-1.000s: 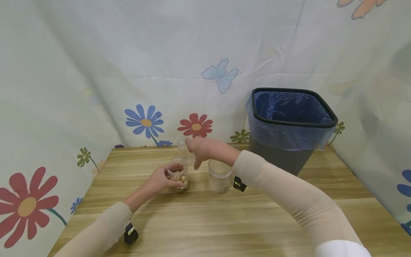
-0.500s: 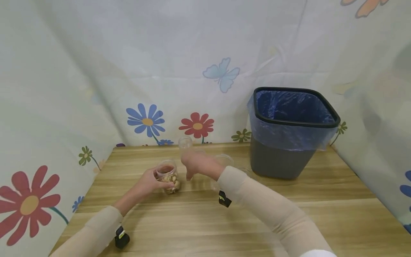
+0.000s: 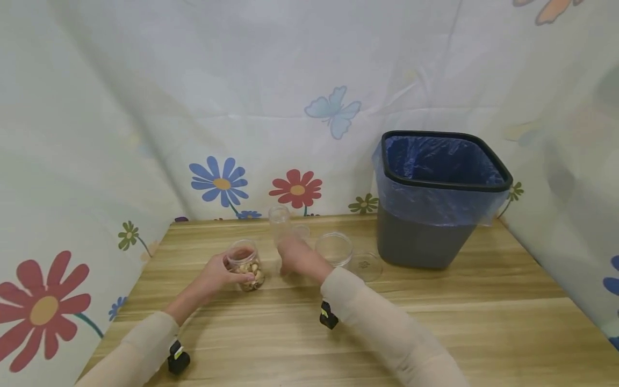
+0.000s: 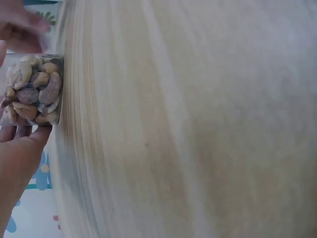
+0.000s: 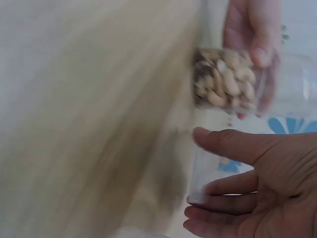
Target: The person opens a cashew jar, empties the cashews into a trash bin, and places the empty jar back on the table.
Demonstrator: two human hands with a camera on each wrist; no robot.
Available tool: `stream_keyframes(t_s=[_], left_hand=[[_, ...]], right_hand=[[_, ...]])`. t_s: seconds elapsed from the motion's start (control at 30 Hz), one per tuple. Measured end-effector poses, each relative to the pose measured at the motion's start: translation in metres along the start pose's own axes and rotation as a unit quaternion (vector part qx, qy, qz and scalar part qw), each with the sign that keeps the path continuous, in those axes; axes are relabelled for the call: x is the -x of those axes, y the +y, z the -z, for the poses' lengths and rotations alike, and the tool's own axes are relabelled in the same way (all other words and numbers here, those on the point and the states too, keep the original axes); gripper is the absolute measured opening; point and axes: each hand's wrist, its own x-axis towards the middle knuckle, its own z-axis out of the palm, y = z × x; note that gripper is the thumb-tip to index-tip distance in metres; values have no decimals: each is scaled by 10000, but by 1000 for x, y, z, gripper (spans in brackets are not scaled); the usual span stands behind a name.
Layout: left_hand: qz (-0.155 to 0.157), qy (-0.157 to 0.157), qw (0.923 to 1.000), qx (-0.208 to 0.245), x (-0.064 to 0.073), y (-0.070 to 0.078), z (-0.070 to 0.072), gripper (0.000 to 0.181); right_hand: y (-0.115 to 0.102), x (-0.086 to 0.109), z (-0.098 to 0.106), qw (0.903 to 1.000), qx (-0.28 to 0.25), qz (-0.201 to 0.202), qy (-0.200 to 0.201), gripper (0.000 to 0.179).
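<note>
The wooden desk (image 3: 435, 333) carries everything here, with a flowered cloth backdrop (image 3: 145, 107) hung round it. Largest on it is the dark waste bin (image 3: 425, 242), lined with a blue bag, at the far right and well apart from both hands.

Left of the bin stands a wide clear jar (image 3: 333, 249), open-mouthed, with a clear round lid (image 3: 366, 266) lying flat just beside it toward the bin. Farther back, near the cloth, is a slimmer clear bottle (image 3: 279, 221), upright.

The nut jar (image 3: 244, 264), a small clear jar roughly half full of mixed nuts and without a lid, stands on the desk left of centre. The left hand (image 3: 217, 271) holds it, fingers and thumb curled round its wall; the left wrist view shows fingertips against the side.

The right hand (image 3: 292, 255) is just right of the nut jar, between it and the wide jar. In the right wrist view its fingers are loosely spread and slightly bent, near a clear vessel but not plainly closed on anything; it seems to hold nothing.

As a judgement, the work in hand is steadying the nut jar while the free hand gets placed. The next move would call for a firm grip by the left hand and a careful approach by the right, since the clear vessels stand close together and tip easily.
</note>
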Motion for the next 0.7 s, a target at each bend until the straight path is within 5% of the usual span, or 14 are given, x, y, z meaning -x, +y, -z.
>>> stream_keyframes(t_s=[0.27, 0.5, 0.7], left_hand=[[101, -84, 9999, -32, 2, -1, 0, 68], [90, -134, 9998, -80, 3, -4, 1, 67], [66, -98, 9999, -5, 0, -4, 0, 66]], right_hand=[[-7, 0, -14, 9882, 1490, 86, -350, 19], [-7, -6, -17, 9937, 609, -695, -640, 46], [-7, -4, -13, 9964, 361, -564, -528, 44]])
